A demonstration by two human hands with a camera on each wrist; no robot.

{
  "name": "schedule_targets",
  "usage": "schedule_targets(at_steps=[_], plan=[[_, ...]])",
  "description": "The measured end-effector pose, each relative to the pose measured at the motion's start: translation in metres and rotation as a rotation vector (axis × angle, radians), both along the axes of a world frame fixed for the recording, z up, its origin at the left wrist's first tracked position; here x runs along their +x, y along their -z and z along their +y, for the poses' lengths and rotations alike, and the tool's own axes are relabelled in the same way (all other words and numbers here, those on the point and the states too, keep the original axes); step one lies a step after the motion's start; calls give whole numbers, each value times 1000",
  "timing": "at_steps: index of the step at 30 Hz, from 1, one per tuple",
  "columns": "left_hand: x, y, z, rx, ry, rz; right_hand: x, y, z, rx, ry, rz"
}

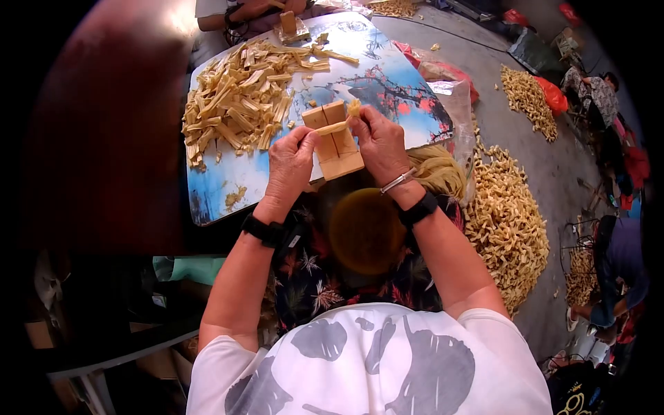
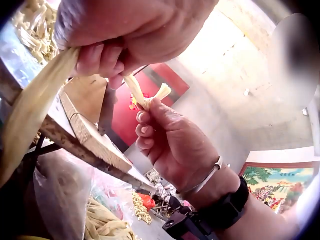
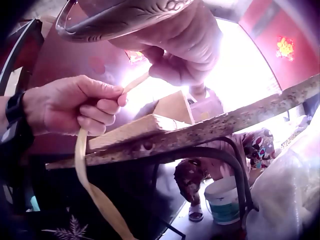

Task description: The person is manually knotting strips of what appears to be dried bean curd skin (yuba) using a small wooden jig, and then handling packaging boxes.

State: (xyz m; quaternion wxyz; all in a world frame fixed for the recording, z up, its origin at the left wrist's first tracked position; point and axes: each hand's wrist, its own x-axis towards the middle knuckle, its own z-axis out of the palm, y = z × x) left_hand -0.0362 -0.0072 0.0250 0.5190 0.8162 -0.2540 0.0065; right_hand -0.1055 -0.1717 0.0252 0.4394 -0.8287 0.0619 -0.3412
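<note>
A pale yellow, pliable strip (image 1: 332, 128) is stretched between both hands above a slotted wooden block (image 1: 341, 164) at the table's near edge. My left hand (image 1: 290, 162) pinches it between thumb and curled fingers, and its long tail (image 3: 102, 200) hangs below that hand in the right wrist view. At the other end my right hand (image 1: 380, 142) grips the strip by thumb and fingertips. A short frayed end (image 2: 162, 91) sticks out above the right thumb in the left wrist view.
Flat pale yellow pieces (image 1: 238, 97) are heaped on the patterned table (image 1: 387, 76), far left. More long strips (image 1: 439, 169) lie right of the block. A big pile of small knotted pieces (image 1: 508, 221) covers the floor at right. A round basin (image 1: 366, 232) sits below.
</note>
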Motion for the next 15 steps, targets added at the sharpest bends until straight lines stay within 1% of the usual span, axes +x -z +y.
schedule_targets(at_steps=[2, 3, 4, 5, 6, 7, 8, 10, 11, 14, 15], plan=[[10, 0, -9, 14, -47, 12, 20, 14, -6, -116, 60, -53], [17, 11, -13, 35, -61, 23, 30, 31, -11, -174, 21, 45], [21, 19, -15, 58, -72, 34, 31, 35, -11, -214, 46, 77], [23, 27, -15, 33, -97, -5, 34, 37, -11, -256, 70, 106], [25, 30, -13, 8, -98, 27, 36, 39, -11, -299, 91, 136], [26, 33, -10, -16, -98, 62, 36, 40, -14, -288, 75, 95], [27, 36, -6, -40, -100, 96, 33, 42, -17, -256, 46, 126], [17, 21, 6, -260, -18, 479, 24, 32, -23, -190, -13, 187], [9, 14, 11, -372, 25, 668, 14, 30, -24, -124, -57, 170], [-19, 11, 19, -472, 115, 680, -33, 11, -16, -55, -108, 257], [-30, 11, 20, -437, 125, 622, -46, 15, -13, -31, -165, 267]])
